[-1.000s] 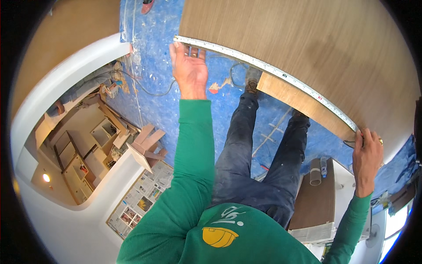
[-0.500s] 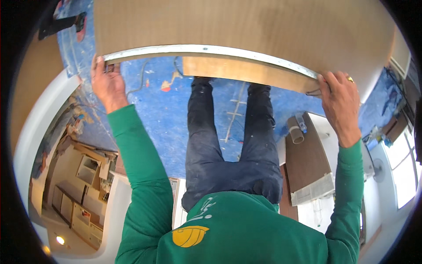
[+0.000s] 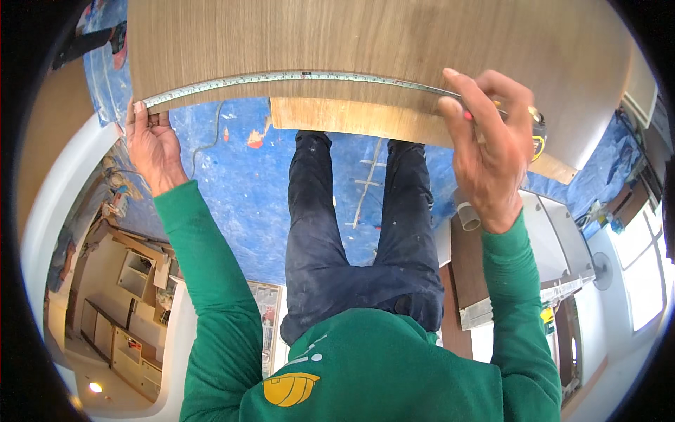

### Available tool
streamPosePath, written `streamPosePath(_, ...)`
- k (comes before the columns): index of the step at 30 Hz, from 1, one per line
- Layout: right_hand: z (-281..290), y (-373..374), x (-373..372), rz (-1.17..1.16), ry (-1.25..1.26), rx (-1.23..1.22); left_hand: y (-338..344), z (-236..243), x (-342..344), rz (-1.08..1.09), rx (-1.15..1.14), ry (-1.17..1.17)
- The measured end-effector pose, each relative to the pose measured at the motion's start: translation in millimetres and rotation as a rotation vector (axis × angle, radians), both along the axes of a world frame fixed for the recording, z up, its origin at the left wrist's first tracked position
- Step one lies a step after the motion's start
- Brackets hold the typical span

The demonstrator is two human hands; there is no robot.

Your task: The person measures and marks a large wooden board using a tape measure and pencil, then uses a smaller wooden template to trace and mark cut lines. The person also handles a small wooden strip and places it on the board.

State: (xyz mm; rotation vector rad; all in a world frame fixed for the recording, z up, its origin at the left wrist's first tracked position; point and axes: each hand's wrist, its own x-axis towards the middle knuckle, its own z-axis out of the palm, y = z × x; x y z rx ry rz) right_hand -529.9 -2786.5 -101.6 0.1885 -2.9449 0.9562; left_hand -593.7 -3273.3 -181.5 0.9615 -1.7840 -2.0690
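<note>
One scale-printed tape measure [image 3: 307, 75], its end in left hand [image 3: 155, 149], grip of right hand [image 3: 492, 158] unclear.

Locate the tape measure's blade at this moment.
In the head view, the blade spans the upper half, near the lower edge of the wood-grain panel, between the left hand and the right hand.

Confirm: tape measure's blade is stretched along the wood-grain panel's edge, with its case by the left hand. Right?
Not quite: the case is by the right hand, not the left hand, as the head view shows. The blade is indeed stretched along the wood-grain panel's edge.
</note>
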Motion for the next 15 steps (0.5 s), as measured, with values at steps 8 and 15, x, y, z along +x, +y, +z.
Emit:
streamPosePath(8, 13, -18, -18, -0.049, 0.116, -0.227, -3, 0, 4, -0.012, -0.012, -0.003)
streamPosePath(15, -23, -4, -17, 0.131, -0.007, 0.088, 5, -4, -1, 0.000, 0.025, 0.017)
